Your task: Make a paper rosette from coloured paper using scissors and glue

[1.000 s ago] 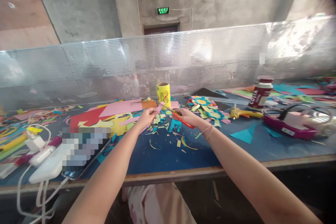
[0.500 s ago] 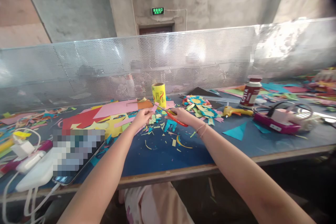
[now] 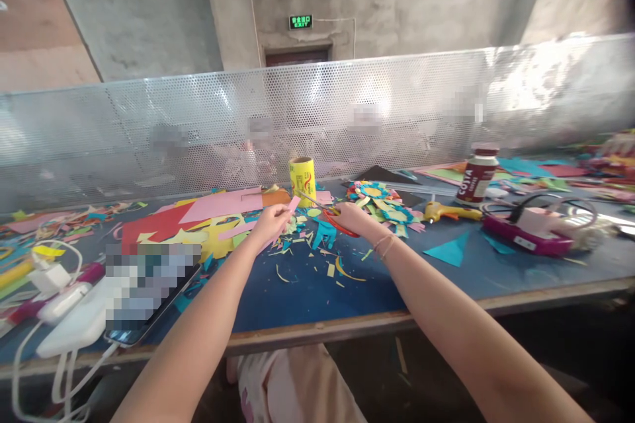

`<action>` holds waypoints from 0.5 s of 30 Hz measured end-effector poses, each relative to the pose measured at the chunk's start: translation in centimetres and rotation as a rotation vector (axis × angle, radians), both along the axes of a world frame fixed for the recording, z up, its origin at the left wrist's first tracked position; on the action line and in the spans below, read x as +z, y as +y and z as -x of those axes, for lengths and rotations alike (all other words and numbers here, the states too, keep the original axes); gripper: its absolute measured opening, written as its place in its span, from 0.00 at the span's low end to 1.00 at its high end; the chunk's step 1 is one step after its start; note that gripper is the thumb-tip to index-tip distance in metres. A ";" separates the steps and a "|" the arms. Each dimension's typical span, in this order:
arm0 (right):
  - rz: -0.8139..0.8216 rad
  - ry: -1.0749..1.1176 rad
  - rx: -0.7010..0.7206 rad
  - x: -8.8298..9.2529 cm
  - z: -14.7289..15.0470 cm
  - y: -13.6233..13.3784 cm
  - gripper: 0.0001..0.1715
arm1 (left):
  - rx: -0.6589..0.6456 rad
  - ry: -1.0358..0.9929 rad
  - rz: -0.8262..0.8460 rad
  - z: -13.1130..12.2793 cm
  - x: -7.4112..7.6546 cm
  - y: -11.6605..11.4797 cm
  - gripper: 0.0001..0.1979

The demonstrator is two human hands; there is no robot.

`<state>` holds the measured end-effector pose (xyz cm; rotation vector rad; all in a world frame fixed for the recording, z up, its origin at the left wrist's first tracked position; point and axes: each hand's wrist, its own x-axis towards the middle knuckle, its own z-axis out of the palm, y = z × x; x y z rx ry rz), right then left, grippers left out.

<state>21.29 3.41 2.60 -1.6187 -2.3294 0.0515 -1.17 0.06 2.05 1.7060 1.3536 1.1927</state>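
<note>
My left hand (image 3: 270, 221) is closed in a pinch on a small pink paper strip (image 3: 292, 203), held above the blue table (image 3: 307, 297). My right hand (image 3: 350, 218) grips red-handled scissors (image 3: 333, 219), whose blades point up and left toward the pink strip. Small coloured paper scraps (image 3: 317, 254) lie on the table right under both hands.
A yellow roll (image 3: 302, 181) stands behind the hands. Pink, red and yellow paper sheets (image 3: 198, 221) lie at left, with a tablet (image 3: 149, 291) and white chargers (image 3: 59, 297). Paper flowers (image 3: 384, 205), a yellow glue gun (image 3: 446, 211), a brown bottle (image 3: 477, 175) and a magenta device (image 3: 526, 231) lie at right. A perforated metal screen (image 3: 397, 106) runs along the back.
Both hands stay together over the scraps with the scissors at the pink strip; the view shifted slightly, and the hands barely moved.
</note>
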 end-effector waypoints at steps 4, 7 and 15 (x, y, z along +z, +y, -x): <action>0.048 -0.239 -0.042 -0.3 -0.5 -0.4 0.25 | 0.046 -0.119 -0.006 0.4 -0.5 0.6 0.12; 0.010 -0.281 -0.032 -0.3 -0.4 -1.0 0.18 | 0.059 -0.260 0.057 0.6 -0.8 1.0 0.16; -0.213 -0.049 0.023 -1.5 1.4 -0.5 0.13 | 0.048 -0.404 0.153 -0.2 0.1 0.0 0.14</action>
